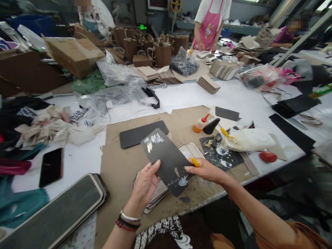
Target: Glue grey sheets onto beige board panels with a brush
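Note:
Between my two hands is a dark grey rounded panel (166,155), tilted above the table, with white glue smears at its far and near ends. My left hand (147,181) pinches its left edge, thumb on top. My right hand (204,168) grips the right edge, and a yellow-ended tool (195,162) sticks out from its fingers; the tool's rest is hidden. Beneath the panel lies a stack of pale, dark-edged pieces (192,149), partly covered. Another dark panel (142,134) rests flat on the brown cardboard (116,180) just beyond.
Right of my hands are a glue-smeared board (228,159), a white container (255,139), a bottle with a red tip (200,124) and a red oval object (268,156). At left lie a phone (51,167) and stacked long panels (57,211). Brown bags (162,54) and co-workers are beyond.

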The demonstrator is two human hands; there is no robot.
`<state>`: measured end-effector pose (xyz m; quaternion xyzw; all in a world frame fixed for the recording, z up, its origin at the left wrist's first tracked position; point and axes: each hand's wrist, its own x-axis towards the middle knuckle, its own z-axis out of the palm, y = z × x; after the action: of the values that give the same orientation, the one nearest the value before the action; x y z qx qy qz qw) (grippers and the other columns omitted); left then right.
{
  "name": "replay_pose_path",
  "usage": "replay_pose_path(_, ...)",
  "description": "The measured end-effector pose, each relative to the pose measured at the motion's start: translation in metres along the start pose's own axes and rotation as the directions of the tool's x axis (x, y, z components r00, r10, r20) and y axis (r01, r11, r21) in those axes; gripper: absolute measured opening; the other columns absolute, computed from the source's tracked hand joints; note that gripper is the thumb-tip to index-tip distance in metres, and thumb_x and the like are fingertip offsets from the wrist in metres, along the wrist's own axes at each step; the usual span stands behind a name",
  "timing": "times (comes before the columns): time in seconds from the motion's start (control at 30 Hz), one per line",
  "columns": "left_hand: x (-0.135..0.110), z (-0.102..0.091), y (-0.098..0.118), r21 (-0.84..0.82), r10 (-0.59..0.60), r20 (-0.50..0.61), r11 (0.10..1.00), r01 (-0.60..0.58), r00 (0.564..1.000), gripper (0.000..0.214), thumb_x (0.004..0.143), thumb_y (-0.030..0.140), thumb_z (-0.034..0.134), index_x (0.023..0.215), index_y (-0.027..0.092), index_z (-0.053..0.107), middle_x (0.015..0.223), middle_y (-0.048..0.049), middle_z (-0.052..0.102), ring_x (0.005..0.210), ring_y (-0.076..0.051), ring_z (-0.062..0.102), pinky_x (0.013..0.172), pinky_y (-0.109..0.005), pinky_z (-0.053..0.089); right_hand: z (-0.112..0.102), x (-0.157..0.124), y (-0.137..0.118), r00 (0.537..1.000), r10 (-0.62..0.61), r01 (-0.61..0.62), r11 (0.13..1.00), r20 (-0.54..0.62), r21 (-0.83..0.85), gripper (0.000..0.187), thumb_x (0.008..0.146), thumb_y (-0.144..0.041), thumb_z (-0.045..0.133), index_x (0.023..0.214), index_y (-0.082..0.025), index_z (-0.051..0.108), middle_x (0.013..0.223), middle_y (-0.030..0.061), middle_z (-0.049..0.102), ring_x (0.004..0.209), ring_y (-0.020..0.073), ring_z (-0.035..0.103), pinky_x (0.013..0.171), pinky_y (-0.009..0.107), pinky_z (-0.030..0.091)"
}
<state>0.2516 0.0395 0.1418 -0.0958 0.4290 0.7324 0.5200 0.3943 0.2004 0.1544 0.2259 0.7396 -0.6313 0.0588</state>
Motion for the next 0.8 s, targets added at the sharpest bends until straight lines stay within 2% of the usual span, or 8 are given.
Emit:
replay_pose_path(0.07, -0.007, -0.001, -0.007, 0.040, -0.032, 0.010, 0.999, 0.031, 0.999, 0.027, 0.068, 0.022, 0.072, 0.091, 0.010, 0.065, 0.090, -0.0092, 0.071, 0.088, -0.020, 0.065, 0.084, -0.030, 0.051, 0.001, 0.006, -0.004, 1.000, -0.023, 0.022, 0.993, -0.007, -0.118, 0.020, 0.081, -0.034, 0.053, 0.073, -0.016, 0.060, 0.067, -0.0032, 0.057, 0.062, 0.0108, 0.048, 0.059, 0.022, 0.038)
replay_pose_path(0.13, -0.011, -0.002, -0.011, 0.046, 0.001, 0.004, 0.999, -0.002, 1.000, 0.030, 0.068, 0.024, 0.072, 0.093, 0.010, 0.065, 0.091, -0.0100, 0.071, 0.090, -0.021, 0.064, 0.085, -0.032, 0.051, 0.004, 0.012, -0.005, 0.999, -0.038, 0.028, 0.965, -0.031, -0.261, 0.020, 0.081, -0.032, 0.052, 0.070, -0.017, 0.060, 0.066, -0.0026, 0.057, 0.063, 0.0125, 0.051, 0.060, 0.023, 0.039)
replay_pose_path(0.2, -0.012, -0.004, -0.013, 0.039, 0.058, -0.008, 0.998, -0.057, 0.998, 0.031, 0.068, 0.027, 0.071, 0.094, 0.009, 0.065, 0.092, -0.0107, 0.070, 0.091, -0.022, 0.064, 0.085, -0.032, 0.050, 0.010, 0.015, -0.004, 0.987, -0.102, 0.044, 0.916, -0.125, -0.399, 0.015, 0.080, -0.030, 0.053, 0.075, -0.017, 0.061, 0.072, -0.0006, 0.060, 0.069, 0.0152, 0.055, 0.064, 0.025, 0.042)
replay_pose_path(0.33, -0.014, -0.004, -0.014, 0.010, 0.138, -0.052, 0.990, -0.138, 0.989, 0.032, 0.069, 0.031, 0.070, 0.092, 0.010, 0.066, 0.090, -0.0108, 0.071, 0.090, -0.023, 0.064, 0.085, -0.034, 0.050, 0.026, 0.015, -0.002, 0.867, -0.331, 0.037, 0.789, -0.373, -0.613, 0.019, 0.079, -0.026, 0.058, 0.096, -0.019, 0.057, 0.094, 0.0059, 0.059, 0.085, 0.0195, 0.057, 0.075, 0.031, 0.044)
replay_pose_path(0.37, -0.015, -0.003, -0.014, 0.006, 0.147, -0.056, 0.989, -0.147, 0.988, 0.032, 0.068, 0.032, 0.070, 0.092, 0.010, 0.066, 0.090, -0.0105, 0.071, 0.090, -0.023, 0.064, 0.084, -0.034, 0.050, 0.032, 0.013, -0.003, 0.857, -0.356, 0.040, 0.766, -0.372, -0.642, 0.016, 0.080, -0.025, 0.057, 0.095, -0.019, 0.057, 0.093, 0.0058, 0.059, 0.084, 0.0190, 0.057, 0.075, 0.031, 0.044)
replay_pose_path(0.47, -0.018, -0.001, -0.016, 0.010, 0.170, -0.077, 0.985, -0.170, 0.982, 0.032, 0.067, 0.034, 0.071, 0.090, 0.012, 0.066, 0.090, -0.0097, 0.071, 0.090, -0.023, 0.064, 0.082, -0.033, 0.050, 0.050, 0.011, -0.010, 0.897, -0.339, 0.066, 0.736, -0.283, -0.674, 0.006, 0.082, -0.024, 0.057, 0.087, -0.020, 0.056, 0.086, 0.0032, 0.059, 0.079, 0.0171, 0.058, 0.072, 0.029, 0.045)
replay_pose_path(0.57, -0.021, 0.000, -0.018, 0.042, 0.191, -0.115, 0.981, -0.188, 0.975, 0.032, 0.064, 0.035, 0.073, 0.084, 0.011, 0.067, 0.087, -0.0095, 0.071, 0.088, -0.023, 0.064, 0.079, -0.032, 0.050, 0.064, 0.012, -0.015, 0.914, -0.300, 0.035, 0.729, -0.273, -0.684, 0.008, 0.080, -0.021, 0.060, 0.086, -0.020, 0.056, 0.084, 0.0030, 0.061, 0.079, 0.0179, 0.059, 0.071, 0.029, 0.045)
replay_pose_path(0.8, -0.028, -0.002, -0.016, -0.007, 0.184, -0.122, 0.983, -0.186, 0.975, 0.034, 0.061, 0.035, 0.075, 0.086, 0.013, 0.067, 0.088, -0.0086, 0.071, 0.088, -0.021, 0.064, 0.079, -0.030, 0.050, 0.070, 0.013, -0.018, 0.919, -0.314, 0.101, 0.772, -0.238, -0.627, 0.006, 0.081, -0.017, 0.055, 0.086, -0.019, 0.058, 0.085, 0.0041, 0.063, 0.079, 0.0171, 0.059, 0.072, 0.028, 0.045)
